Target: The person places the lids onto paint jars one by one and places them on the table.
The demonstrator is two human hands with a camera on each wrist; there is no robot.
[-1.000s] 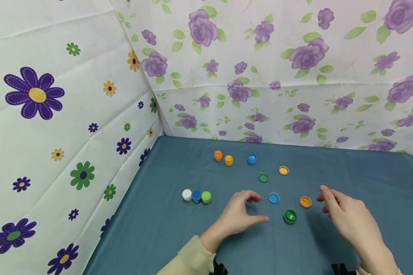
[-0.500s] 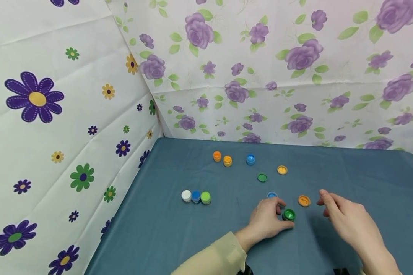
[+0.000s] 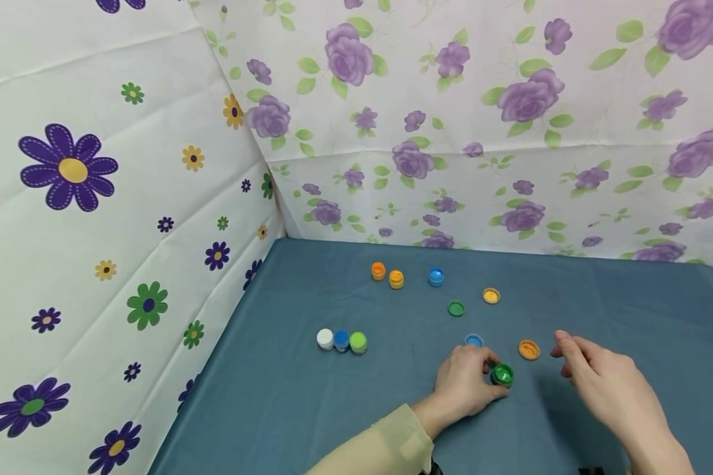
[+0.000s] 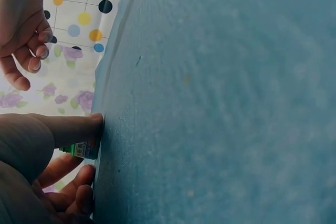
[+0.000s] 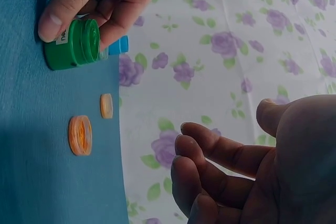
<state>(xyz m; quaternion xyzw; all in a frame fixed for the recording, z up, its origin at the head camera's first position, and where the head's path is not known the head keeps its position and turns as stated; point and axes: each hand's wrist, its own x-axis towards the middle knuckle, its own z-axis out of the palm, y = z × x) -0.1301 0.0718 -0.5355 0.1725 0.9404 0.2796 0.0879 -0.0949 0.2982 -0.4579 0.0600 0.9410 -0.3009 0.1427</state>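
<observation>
My left hand (image 3: 466,388) pinches a small open green paint jar (image 3: 502,375) between thumb and fingers. The jar stands upright on the blue-covered table, and in the right wrist view its label shows beside the thumb (image 5: 51,27). In the left wrist view the fingers partly hide the jar (image 4: 84,149). To the right, my right hand (image 3: 614,389) is held above the table with loosely bent fingers and nothing in them. An orange lid (image 3: 529,349) lies between the hands. Behind the left hand, a blue lid (image 3: 474,340) is partly covered by its fingers.
Farther back lie a green lid (image 3: 456,308) and a yellow lid (image 3: 491,295). Open orange (image 3: 377,271), yellow (image 3: 396,280) and blue (image 3: 436,277) jars stand at the rear. White (image 3: 325,340), blue (image 3: 341,341) and light green (image 3: 358,343) jars form a row at left.
My left hand has moved right across the table to the green paint jar and now pinches it. My right hand has stayed nearly in place.
</observation>
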